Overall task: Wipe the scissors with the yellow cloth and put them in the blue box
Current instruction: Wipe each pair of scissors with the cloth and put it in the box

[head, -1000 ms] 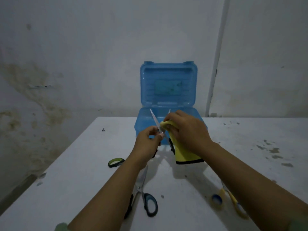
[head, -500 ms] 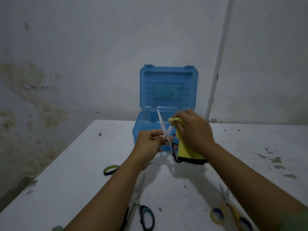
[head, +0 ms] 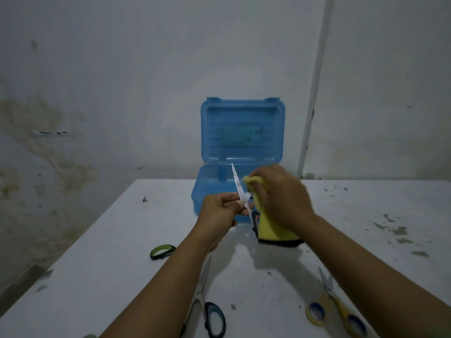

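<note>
Left hand (head: pixel 220 208) pinches open scissors (head: pixel 238 185) at the pivot while right hand (head: pixel 280 196) clamps the yellow cloth (head: pixel 273 230) around one blade, before the open blue box (head: pixel 241 132).

— What is set at the back of the surface (head: pixel 97 252)?
— The box (head: pixel 210 191) is placed there, against the wall, with its lid (head: pixel 242 130) raised upright behind it.
— And before it?
— One pair of scissors (head: pixel 238 186) is held above the surface between the left hand (head: pixel 219 213) and the right hand (head: pixel 280 198), blade tip pointed up in front of the box; the cloth (head: pixel 275 230) is held just right of it.
— Nearer still?
— A second pair (head: pixel 207 306) is laid under the left forearm, a third pair (head: pixel 336 311) under the right forearm, and a looped handle (head: pixel 162 251) is seen left of the left forearm.
</note>
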